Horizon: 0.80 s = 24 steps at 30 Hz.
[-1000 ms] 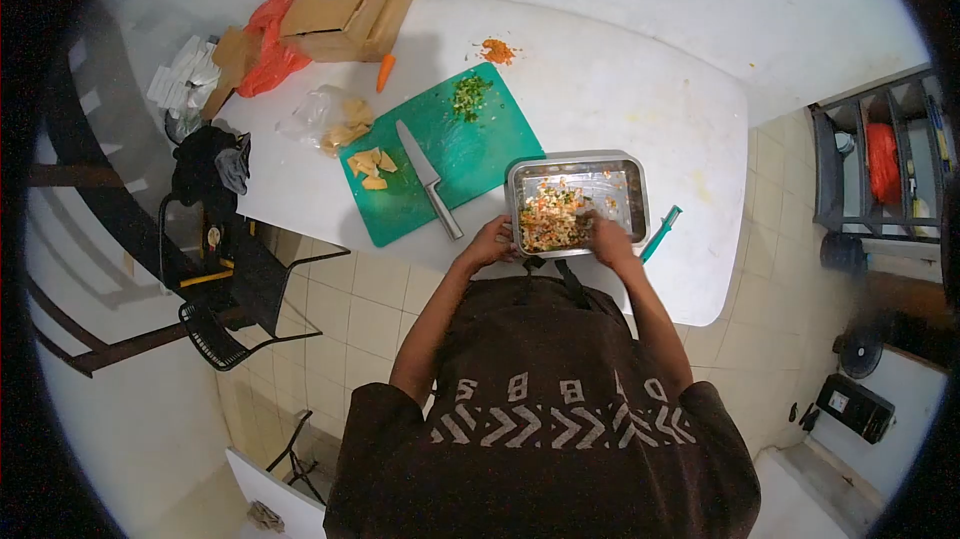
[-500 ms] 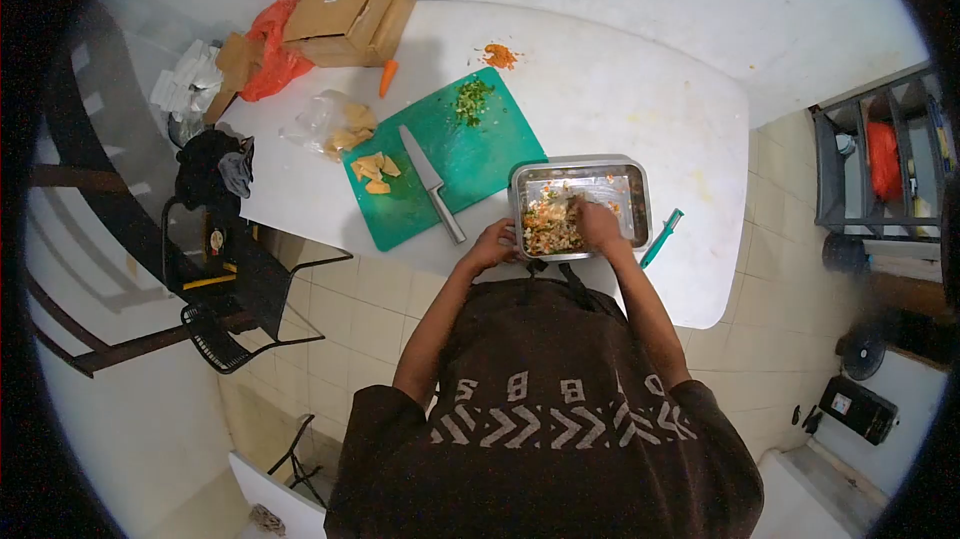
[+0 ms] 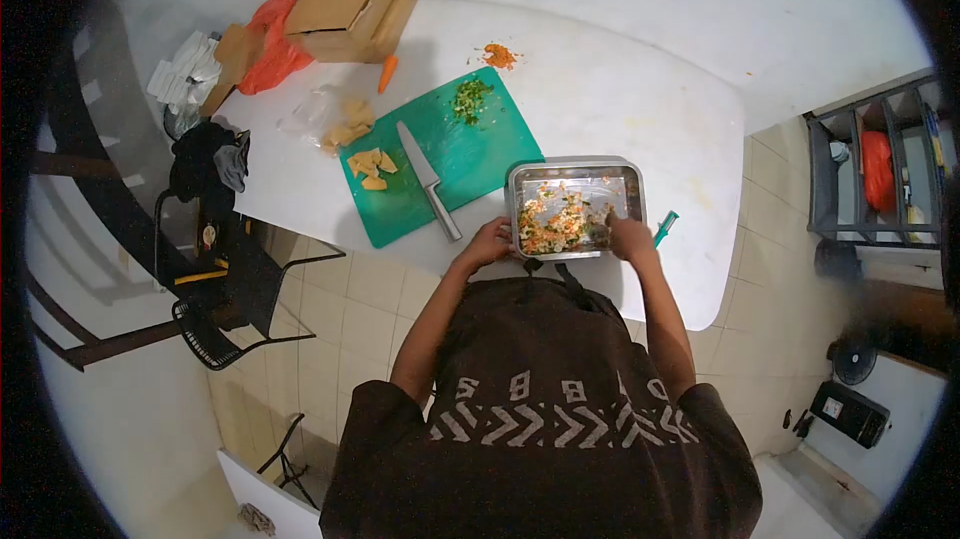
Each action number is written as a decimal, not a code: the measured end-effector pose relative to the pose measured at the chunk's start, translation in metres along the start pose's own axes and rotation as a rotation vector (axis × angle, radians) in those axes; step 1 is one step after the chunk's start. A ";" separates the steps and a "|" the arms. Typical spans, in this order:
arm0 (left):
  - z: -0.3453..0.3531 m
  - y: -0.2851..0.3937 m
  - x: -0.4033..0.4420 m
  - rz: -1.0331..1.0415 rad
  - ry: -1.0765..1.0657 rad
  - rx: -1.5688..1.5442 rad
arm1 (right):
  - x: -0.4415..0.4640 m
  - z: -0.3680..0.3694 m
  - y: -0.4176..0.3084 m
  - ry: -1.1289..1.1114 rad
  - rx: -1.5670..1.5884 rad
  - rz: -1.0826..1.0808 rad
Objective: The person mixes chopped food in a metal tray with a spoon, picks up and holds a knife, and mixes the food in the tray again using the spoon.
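A rectangular metal tray [image 3: 580,165] sits at the table's front edge, holding a chopped mix of orange, white and green bits [image 3: 552,223], mostly in its left half. My left hand [image 3: 490,242] grips the tray's left side near the front corner. Over the right side of the tray is my right hand [image 3: 632,237], its fingers closed and pointing down inside; whatever they hold is too small to make out. Just right of the tray lies a green-handled peeler [image 3: 667,228], partly hidden by the tray and my right hand.
Left of the tray, a green cutting board [image 3: 487,161] carries a knife [image 3: 419,158], chopped greens [image 3: 471,101] and tan pieces [image 3: 373,165]. Beyond are a plastic bag [image 3: 318,111], a carrot [image 3: 387,74], orange shreds [image 3: 499,56] and a cardboard box [image 3: 345,14]. A chair [image 3: 255,284] stands left.
My right hand has moved right across the tray, from the middle of the mix toward the right wall. More of the mix and tray bottom now shows. The left hand stays at the tray's side.
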<state>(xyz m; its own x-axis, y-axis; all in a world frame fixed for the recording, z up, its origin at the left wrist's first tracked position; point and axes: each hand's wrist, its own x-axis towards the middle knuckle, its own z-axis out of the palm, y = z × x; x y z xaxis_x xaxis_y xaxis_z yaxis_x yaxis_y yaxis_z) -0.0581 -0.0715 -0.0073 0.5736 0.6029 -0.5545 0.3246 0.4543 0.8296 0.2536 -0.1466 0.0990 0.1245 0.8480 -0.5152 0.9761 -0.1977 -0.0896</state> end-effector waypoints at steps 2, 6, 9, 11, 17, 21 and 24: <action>-0.002 0.003 -0.001 0.044 -0.046 0.120 | 0.008 0.023 -0.011 -0.036 0.055 -0.050; 0.000 0.015 -0.013 0.035 -0.037 0.031 | 0.032 0.047 -0.057 -0.045 0.286 -0.167; 0.000 0.020 -0.017 -0.036 -0.018 -0.006 | 0.038 0.045 -0.059 -0.017 0.412 -0.227; -0.003 0.006 -0.010 -0.040 -0.059 -0.097 | 0.027 0.023 -0.057 0.073 0.505 -0.180; 0.004 0.022 -0.014 -0.059 0.007 -0.122 | 0.024 0.030 -0.055 0.049 0.460 -0.303; 0.006 0.011 -0.001 0.036 -0.015 0.051 | 0.008 0.006 -0.052 0.106 0.456 -0.305; 0.007 0.009 -0.006 -0.042 0.012 -0.013 | 0.009 0.005 -0.048 0.074 0.572 -0.272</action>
<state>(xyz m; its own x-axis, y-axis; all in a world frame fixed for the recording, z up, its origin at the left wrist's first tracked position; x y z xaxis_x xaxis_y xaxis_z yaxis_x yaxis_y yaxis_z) -0.0537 -0.0754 0.0042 0.5503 0.5910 -0.5898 0.3381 0.4882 0.8046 0.2066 -0.1320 0.0946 -0.0824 0.9326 -0.3513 0.7281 -0.1844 -0.6603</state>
